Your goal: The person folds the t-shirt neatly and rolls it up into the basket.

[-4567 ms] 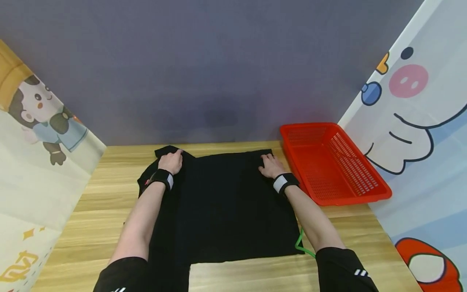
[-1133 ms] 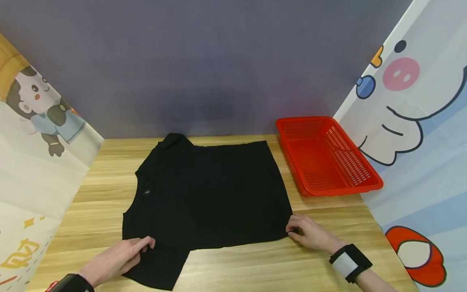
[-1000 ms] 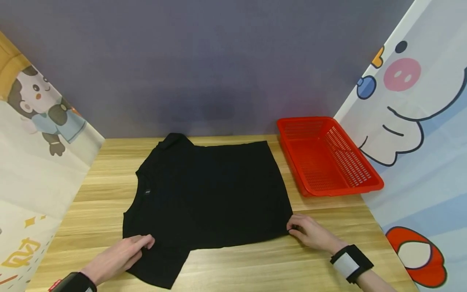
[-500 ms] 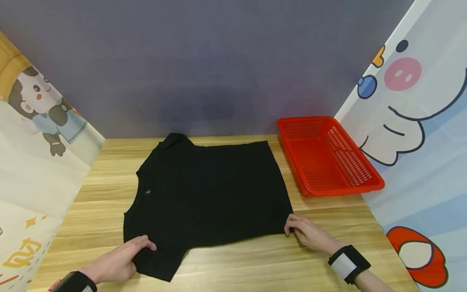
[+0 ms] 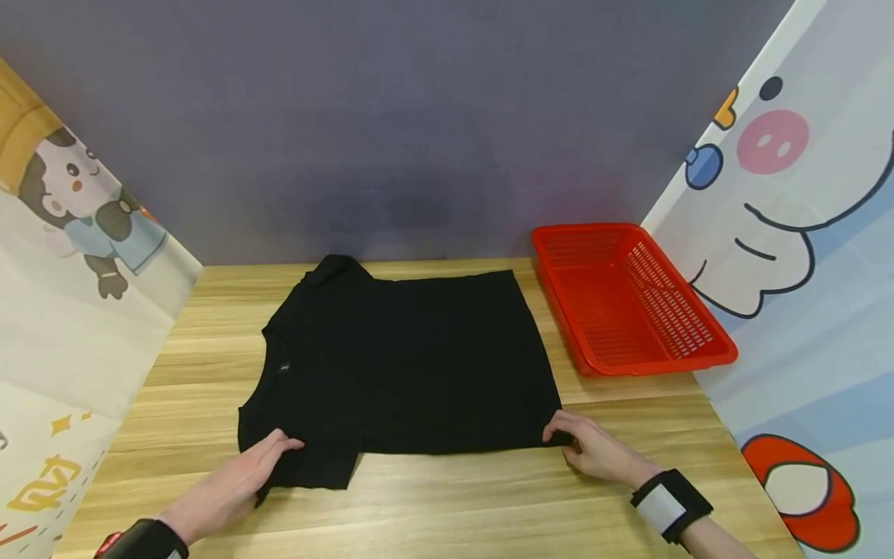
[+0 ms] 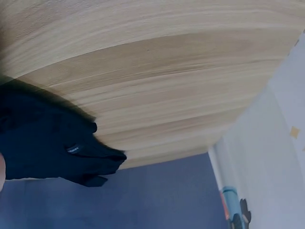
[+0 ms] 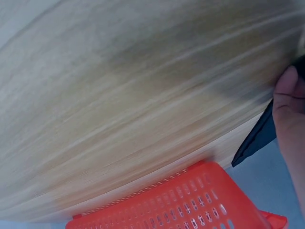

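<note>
"Grey wall (image 5: 419,140), wooden bench (image 5: 454,508). How do the hands sit?"

"Two: the left hand (image 5: 233,481) grips the black shirt (image 5: 419,357) at its eight o'clock, thumb hidden; the right hand (image 5: 594,448) pinches the hem corner at four."

"And the shirt?"

"One, plain, short-sleeved, mostly flat mid-bench, neckline facing nine o'clock, with one small label (image 5: 283,367)."

"Beyond?"

"One red slotted basket (image 5: 597,314) between its two and three o'clock; two printed side panels (image 5: 824,388)."

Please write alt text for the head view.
A black T-shirt lies sideways on a wooden table, a person's left hand holding it at the near sleeve, right hand pinching the near hem corner. A red perforated basket stands at right.
</note>
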Demonstrator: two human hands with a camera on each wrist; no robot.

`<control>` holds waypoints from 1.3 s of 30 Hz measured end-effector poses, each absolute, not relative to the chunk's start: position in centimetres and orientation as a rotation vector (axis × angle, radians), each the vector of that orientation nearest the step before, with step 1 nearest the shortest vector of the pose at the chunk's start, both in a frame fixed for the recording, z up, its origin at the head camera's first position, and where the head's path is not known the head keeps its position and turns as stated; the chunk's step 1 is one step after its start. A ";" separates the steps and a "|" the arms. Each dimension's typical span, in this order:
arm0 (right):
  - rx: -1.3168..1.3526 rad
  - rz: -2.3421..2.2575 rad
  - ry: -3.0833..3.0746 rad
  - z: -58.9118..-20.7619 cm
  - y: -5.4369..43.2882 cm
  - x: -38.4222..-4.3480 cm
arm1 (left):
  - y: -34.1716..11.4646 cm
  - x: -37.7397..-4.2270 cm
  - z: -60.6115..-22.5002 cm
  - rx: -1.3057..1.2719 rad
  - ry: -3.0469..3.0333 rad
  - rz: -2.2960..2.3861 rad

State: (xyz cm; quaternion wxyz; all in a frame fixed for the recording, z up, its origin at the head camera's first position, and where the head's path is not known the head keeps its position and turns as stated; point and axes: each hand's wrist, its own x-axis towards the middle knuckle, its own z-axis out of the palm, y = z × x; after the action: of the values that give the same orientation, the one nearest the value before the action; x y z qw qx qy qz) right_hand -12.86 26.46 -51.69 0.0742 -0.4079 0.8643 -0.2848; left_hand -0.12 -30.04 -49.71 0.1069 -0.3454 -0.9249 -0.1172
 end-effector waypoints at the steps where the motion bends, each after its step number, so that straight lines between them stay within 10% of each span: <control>1: -1.216 -0.853 2.609 -51.7 26.4 -12.8 | -30.0 -0.3 -49.6 -1.013 -2.720 -0.366; 22: -1.464 -0.977 2.638 -51.6 26.9 -12.9 | -30.5 -0.5 -47.4 -0.750 -3.163 -1.230; 39: -1.240 -1.053 2.601 -49.9 26.6 -14.1 | -31.6 -2.8 -47.5 -0.780 -2.924 -1.000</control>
State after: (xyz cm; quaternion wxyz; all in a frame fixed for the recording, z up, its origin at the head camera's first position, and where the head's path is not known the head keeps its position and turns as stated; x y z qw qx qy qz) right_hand -14.09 26.57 -49.87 0.0368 -0.4040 0.8473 -0.3429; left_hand -2.76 -31.56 -47.55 -0.0230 -0.2447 -0.9172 -0.3136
